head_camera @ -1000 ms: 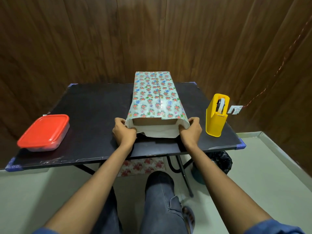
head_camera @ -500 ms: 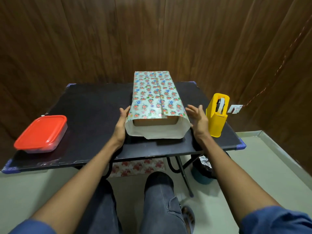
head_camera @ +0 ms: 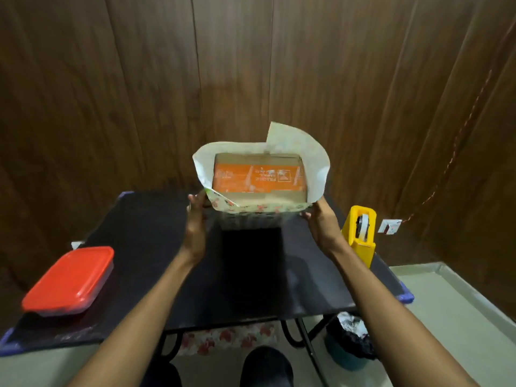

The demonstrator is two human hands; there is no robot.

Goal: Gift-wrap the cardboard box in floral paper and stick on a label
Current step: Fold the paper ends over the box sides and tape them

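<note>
Box (head_camera: 258, 178) upright, floral paper (head_camera: 317, 169) open-ended

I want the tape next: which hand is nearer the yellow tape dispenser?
Right. The right hand holds the box's side just left of the yellow tape dispenser; the left hand is on the box's far side.

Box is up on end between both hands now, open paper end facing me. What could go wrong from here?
1. The cardboard box sits loose inside the floral paper sleeve; held only by the left hand and right hand at its sides, it may slip.
2. Swinging it right could topple the yellow tape dispenser.
</note>
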